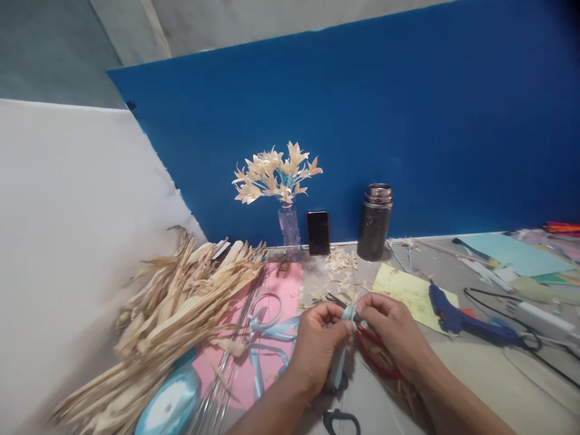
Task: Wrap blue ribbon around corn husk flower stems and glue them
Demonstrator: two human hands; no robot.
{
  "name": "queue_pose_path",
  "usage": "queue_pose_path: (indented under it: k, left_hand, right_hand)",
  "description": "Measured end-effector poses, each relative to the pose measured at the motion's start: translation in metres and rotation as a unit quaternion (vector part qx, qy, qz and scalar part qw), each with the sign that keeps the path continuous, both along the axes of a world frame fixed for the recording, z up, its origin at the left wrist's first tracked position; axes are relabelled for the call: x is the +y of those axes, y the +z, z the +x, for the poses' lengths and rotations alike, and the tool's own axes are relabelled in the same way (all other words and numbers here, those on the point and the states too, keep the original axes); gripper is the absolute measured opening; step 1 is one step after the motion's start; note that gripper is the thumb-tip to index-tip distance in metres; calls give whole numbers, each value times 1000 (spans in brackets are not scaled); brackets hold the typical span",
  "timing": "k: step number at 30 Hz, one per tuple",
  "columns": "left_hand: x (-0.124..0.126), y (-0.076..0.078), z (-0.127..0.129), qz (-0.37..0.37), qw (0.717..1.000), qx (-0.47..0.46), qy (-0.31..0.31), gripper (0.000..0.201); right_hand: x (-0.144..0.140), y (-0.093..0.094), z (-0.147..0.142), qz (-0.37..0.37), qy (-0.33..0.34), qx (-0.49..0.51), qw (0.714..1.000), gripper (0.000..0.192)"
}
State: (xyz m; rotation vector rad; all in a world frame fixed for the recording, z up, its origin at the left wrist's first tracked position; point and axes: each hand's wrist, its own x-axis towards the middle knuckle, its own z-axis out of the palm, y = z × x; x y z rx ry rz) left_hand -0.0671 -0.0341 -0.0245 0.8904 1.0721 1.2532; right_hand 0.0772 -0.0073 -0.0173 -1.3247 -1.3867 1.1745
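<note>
My left hand point(312, 347) is closed in a pinch on a light blue ribbon point(339, 367), whose loose end hangs down below the fingers. Close against it, my right hand point(392, 329) also has its fingertips pressed together at the ribbon's upper part. A small pale husk flower point(352, 296) seems to rise from between the fingertips; its stem is hidden by ribbon and fingers. Beneath the right hand lies a tool with red handles point(377, 357), partly covered. Black scissor handles point(342, 421) show at the bottom edge, below the hands.
Dried corn husks point(181, 314), a blue ribbon spool point(170, 402) and metal wires point(217, 386) lie left, beside pink paper point(290, 278). Behind stand a vase point(290, 232) of husk flowers, a phone point(318, 233) and a flask point(375, 223). A blue glue gun point(471, 323) lies right.
</note>
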Motion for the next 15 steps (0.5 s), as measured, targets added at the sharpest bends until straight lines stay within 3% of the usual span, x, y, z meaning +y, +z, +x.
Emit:
queue_pose_path:
  k: [5, 9, 12, 15]
  left_hand:
    - [1, 2, 1, 17, 996, 78, 29, 8]
    - [-2, 2, 2, 72, 979, 179, 68, 9]
    - [-6, -1, 1, 163, 945, 271, 80, 18]
    - [-9, -6, -1, 267, 894, 351, 80, 28]
  right_hand:
    - [-3, 1, 0, 61, -16, -52, 997, 21]
    - [-6, 3, -1, 95, -21, -90, 991, 24]
    - [-7, 3, -3, 105, -25, -101, 989, 25]
    - [-7, 3, -3, 105, -23, -98, 989, 26]
